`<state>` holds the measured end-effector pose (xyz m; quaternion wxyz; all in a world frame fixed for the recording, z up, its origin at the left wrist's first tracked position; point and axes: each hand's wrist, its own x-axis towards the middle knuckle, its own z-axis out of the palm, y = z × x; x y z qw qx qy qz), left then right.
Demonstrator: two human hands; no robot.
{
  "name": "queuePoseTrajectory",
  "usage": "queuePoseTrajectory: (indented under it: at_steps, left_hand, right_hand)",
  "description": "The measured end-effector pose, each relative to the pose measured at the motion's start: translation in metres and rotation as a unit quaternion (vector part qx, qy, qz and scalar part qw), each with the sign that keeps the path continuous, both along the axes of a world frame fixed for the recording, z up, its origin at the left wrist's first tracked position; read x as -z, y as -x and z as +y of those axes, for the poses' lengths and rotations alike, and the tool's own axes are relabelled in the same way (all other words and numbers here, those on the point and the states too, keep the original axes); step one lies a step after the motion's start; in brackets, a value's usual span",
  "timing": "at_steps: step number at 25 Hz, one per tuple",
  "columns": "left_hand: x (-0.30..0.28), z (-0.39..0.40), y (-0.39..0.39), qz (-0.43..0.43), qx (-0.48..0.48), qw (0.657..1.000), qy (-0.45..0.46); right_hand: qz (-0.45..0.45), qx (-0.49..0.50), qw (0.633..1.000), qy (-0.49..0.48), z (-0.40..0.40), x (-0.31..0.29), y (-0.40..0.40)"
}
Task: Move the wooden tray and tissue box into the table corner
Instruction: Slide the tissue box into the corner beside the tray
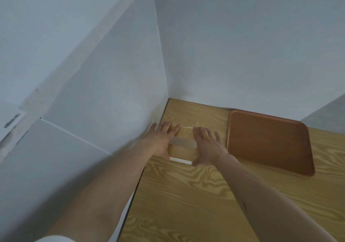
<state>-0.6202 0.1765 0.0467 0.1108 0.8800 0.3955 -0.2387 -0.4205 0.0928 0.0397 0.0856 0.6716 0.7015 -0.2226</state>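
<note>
A: Item one, the tissue box [183,144]?
B: Wood-topped lid with white edges and a pale slot, lying on the table [186,195] at centre frame, just beside the left wall [104,92], a little short of the corner where the two walls meet.

A: Hands on it?
B: Left hand [162,140] flat over the box's left end, fingers spread, thumb down at the near white edge. Right hand [207,146] flat over the right end, fingers spread toward the far side, thumb at the near edge. Palms pressed down, one at each end, the slot showing between them. Neither is curled around anything.

A: Item two, the wooden tray [268,142]?
B: Reddish brown, rounded corners, raised rim, flat on the table at right of centre. Its far edge lies against the back wall [242,45]; its left edge sits just beside the right hand's fingertips. Contact with the box: cannot tell.

A: Anything else?
B: A white sleeve [54,239] at the bottom left edge; image slightly blurred
</note>
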Motion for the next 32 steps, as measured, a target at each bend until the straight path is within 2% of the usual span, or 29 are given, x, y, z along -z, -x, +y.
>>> queuePoseTrajectory:
  at_steps: [6,10,14,17,23,32]
  left_hand:
    - [0.003,0.002,-0.003,0.006,-0.01,1.0,0.014]
    - [0.008,-0.014,-0.002,-0.026,-0.071,0.997,0.03]
    - [0.021,-0.056,0.012,-0.117,-0.135,0.984,0.02]
    - [0.035,-0.093,0.026,-0.134,-0.118,0.984,-0.022]
    - [0.047,-0.131,0.038,-0.172,-0.106,0.976,-0.084]
    - [0.043,-0.11,0.02,-0.148,-0.147,0.974,-0.087]
  right_hand:
    - [0.004,0.006,1.0,0.014,0.0,-0.002,-0.001]
    - [0.034,0.02,0.999,0.022,-0.008,-0.003,-0.001]
    - [0.045,0.013,0.996,-0.081,-0.044,0.004,0.0]
    - [0.022,-0.013,0.99,-0.141,-0.081,0.015,0.003]
    - [-0.004,-0.031,0.994,-0.109,-0.109,0.029,0.011]
    - [0.001,-0.01,0.998,-0.067,-0.087,0.027,0.014]
